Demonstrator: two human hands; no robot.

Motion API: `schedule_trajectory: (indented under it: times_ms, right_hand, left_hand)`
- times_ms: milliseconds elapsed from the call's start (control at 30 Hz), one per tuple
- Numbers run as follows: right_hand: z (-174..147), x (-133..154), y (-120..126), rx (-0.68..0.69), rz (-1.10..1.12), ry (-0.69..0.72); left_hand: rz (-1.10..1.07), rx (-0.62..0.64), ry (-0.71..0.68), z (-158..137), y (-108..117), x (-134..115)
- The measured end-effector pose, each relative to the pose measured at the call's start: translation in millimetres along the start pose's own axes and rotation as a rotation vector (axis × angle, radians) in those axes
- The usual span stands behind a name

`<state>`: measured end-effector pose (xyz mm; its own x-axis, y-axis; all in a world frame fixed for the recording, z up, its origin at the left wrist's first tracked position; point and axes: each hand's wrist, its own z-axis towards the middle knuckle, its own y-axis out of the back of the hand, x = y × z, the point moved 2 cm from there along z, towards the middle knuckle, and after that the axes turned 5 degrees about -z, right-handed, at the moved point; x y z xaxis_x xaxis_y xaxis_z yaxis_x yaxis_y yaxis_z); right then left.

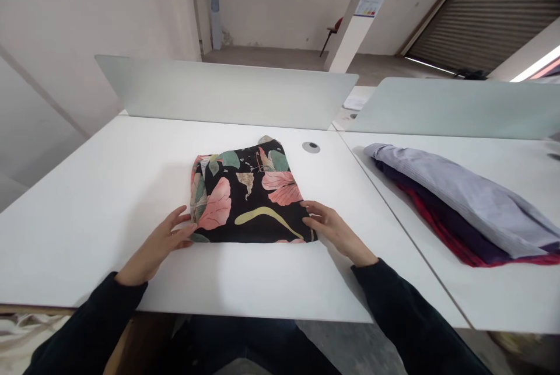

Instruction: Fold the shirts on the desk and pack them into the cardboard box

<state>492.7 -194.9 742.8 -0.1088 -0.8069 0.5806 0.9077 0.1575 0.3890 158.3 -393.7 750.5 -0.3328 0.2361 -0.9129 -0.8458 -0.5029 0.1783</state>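
A folded black cloth garment (251, 197) printed with pink flowers and green leaves lies flat on the white table. Its exact kind cannot be made out. My left hand (164, 239) takes its lower left edge, the fingertips against the side fold and partly apart. At the lower right edge, my right hand (330, 224) has its thumb and fingers closed on the fabric. A small light-coloured piece sticks out beyond the garment's far edge.
The white table (79, 206) has a round grey cable grommet (311, 147). Frosted dividers (236, 92) stand along its back. Past a seam on the right lies a pile of folded clothes (459, 200), light grey-blue on top, dark purple and red beneath.
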Motion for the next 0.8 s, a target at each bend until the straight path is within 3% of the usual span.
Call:
schedule_trajectory:
  times_ms: [200,333,467,533,700,733,800]
  right_hand:
    - [-25.7,7.4,-15.6,0.047,-0.095,-0.056]
    - [-72.2,6.2,-17.2,0.183,-0.033,-0.128]
    - [-108.6,10.8,-17.6,0.441,0.070,-0.226]
    - [-112.0,14.8,-14.4,0.495,0.148,-0.267]
    - [-84.2,22.9,-3.9,0.355,0.246,-0.292]
    - [-77.4,24.7,-4.6,0.324,0.237,-0.289]
    - [-67.3,28.7,-10.5,0.264,0.215,-0.273]
  left_hand:
    - [0.079,0.061,-0.115,-3.2,-19.2,9.8]
    - [0.167,0.068,-0.100,-25.0,-8.9,35.3]
    - [0.145,-0.067,-0.104,-53.2,8.0,61.3]
    - [0.061,-0.160,-0.125,-68.6,12.6,69.2]
    - [-0.135,-0.308,-0.012,-105.9,10.1,79.4]
    - [-0.169,-0.263,0.035,-111.3,5.4,80.8]
    - [-0.233,-0.051,0.109,-119.1,-9.6,82.6]
